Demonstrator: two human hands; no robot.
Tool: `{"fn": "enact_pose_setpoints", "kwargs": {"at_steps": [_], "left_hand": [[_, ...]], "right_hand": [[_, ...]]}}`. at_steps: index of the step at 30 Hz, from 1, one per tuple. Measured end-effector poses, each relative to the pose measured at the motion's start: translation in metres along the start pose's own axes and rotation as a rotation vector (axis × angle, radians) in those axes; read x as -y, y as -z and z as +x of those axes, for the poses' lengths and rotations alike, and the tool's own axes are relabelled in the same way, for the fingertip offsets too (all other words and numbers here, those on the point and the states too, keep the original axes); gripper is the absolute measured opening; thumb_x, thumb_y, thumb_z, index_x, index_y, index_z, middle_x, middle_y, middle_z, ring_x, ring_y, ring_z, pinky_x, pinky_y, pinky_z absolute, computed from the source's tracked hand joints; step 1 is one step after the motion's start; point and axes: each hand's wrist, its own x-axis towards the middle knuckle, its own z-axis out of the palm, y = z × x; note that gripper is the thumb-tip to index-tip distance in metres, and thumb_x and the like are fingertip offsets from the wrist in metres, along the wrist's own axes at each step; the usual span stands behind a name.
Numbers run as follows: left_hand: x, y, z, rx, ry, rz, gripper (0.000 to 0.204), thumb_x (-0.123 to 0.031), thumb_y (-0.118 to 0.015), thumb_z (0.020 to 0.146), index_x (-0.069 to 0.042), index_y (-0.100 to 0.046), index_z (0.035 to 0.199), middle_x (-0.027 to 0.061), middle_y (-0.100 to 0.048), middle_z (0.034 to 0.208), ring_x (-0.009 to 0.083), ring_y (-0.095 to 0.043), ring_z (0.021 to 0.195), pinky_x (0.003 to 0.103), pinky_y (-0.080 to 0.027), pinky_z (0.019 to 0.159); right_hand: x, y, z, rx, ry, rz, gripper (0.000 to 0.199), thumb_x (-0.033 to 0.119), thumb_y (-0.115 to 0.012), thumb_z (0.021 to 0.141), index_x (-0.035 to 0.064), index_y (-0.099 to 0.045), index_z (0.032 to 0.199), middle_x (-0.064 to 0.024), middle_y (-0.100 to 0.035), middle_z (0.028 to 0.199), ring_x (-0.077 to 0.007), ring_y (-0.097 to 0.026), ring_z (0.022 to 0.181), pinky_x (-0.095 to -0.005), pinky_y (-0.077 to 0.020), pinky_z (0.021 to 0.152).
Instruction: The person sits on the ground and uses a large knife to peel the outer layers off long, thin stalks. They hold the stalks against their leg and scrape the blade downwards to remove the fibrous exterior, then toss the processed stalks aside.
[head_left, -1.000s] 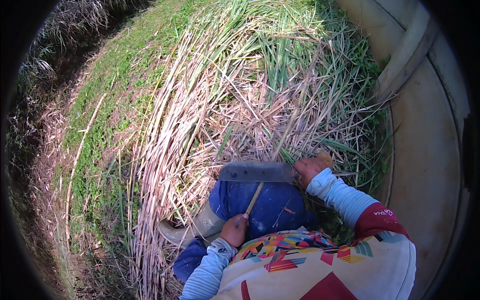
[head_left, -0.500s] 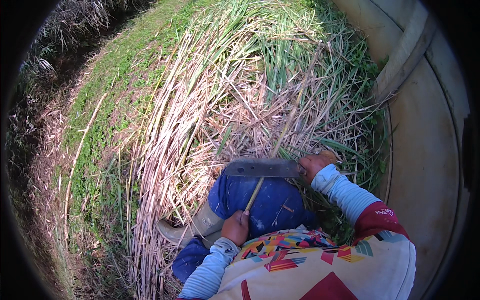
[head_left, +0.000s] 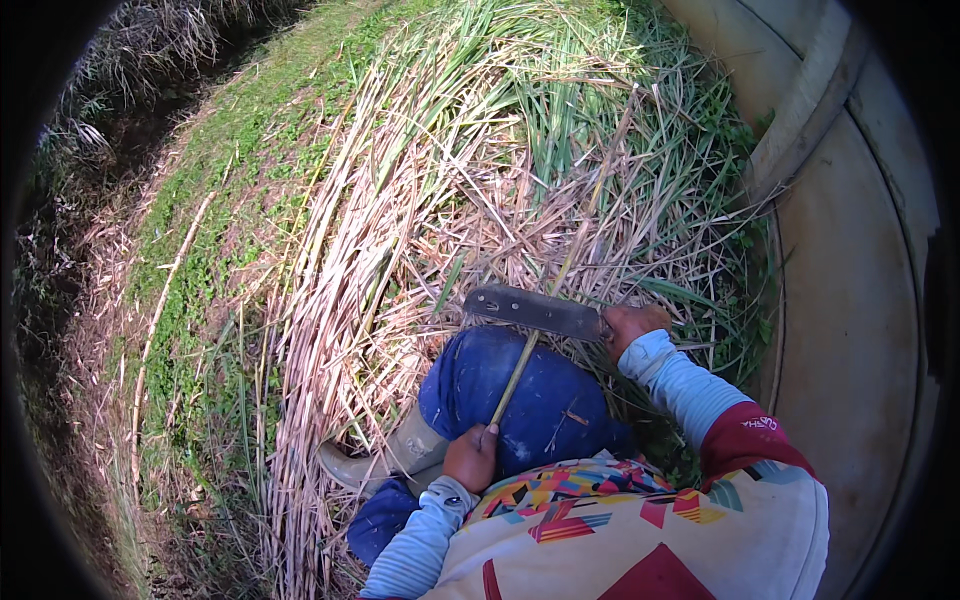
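My left hand point(head_left: 471, 458) is closed round the near end of a long thin yellowish stalk point(head_left: 514, 378), close to my lap. From there the stalk runs up across my bent knee and out over the cut grass. My right hand point(head_left: 636, 325) grips a wide dark blade point(head_left: 535, 310), like a machete, with small holes near its tip; its handle is hidden in my fist. The blade lies across the stalk just beyond the knee, its tip pointing left. Whether its edge touches the stalk I cannot tell.
Cut grass and dry stalks point(head_left: 480, 220) cover the ground ahead. A bundle of long dry stems point(head_left: 310, 400) lies to the left of my boot point(head_left: 400, 450), beside a green strip with a lone pole point(head_left: 165, 300). A pale curved wall point(head_left: 840, 270) rises on the right.
The blade has shifted a little away from me along the stalk, and its tip has swung forward so it now slants. My left hand stays put on the stalk.
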Motion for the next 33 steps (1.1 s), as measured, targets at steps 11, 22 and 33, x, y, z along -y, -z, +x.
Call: {"fn": "enact_pose_setpoints", "kwargs": {"at_steps": [11,22,33], "left_hand": [[0.009,-0.003,0.006,0.041,0.003,-0.088,0.050,-0.042,-0.045,0.103,-0.001,-0.064,0.082,0.0218,-0.062,0.071,0.0386,-0.063,0.068,0.046,-0.047,0.067],[0.024,0.001,0.015,0.195,0.056,-0.212,0.055,-0.047,-0.043,0.103,-0.004,-0.060,0.073,0.0080,-0.057,0.061,0.0232,-0.056,0.058,0.038,-0.044,0.061],[0.019,0.005,0.009,0.092,-0.053,-0.106,0.050,-0.043,-0.047,0.103,-0.004,-0.064,0.078,0.0149,-0.061,0.065,0.0301,-0.062,0.063,0.041,-0.047,0.063]], "right_hand": [[0.007,0.027,0.002,-0.072,-0.089,0.082,0.016,0.019,-0.067,0.080,0.0119,-0.064,0.094,-0.0155,-0.067,0.090,-0.0397,-0.066,0.089,-0.0499,-0.0514,0.078],[-0.041,0.055,0.061,0.004,-0.581,0.104,0.024,0.017,-0.062,0.089,0.0081,-0.062,0.111,-0.0214,-0.068,0.108,-0.0419,-0.064,0.106,-0.0508,-0.0506,0.092],[0.002,-0.010,-0.002,-0.078,0.145,0.083,0.015,0.018,-0.069,0.079,0.0098,-0.061,0.090,-0.0157,-0.067,0.091,-0.0354,-0.067,0.086,-0.0486,-0.0522,0.075]]}}
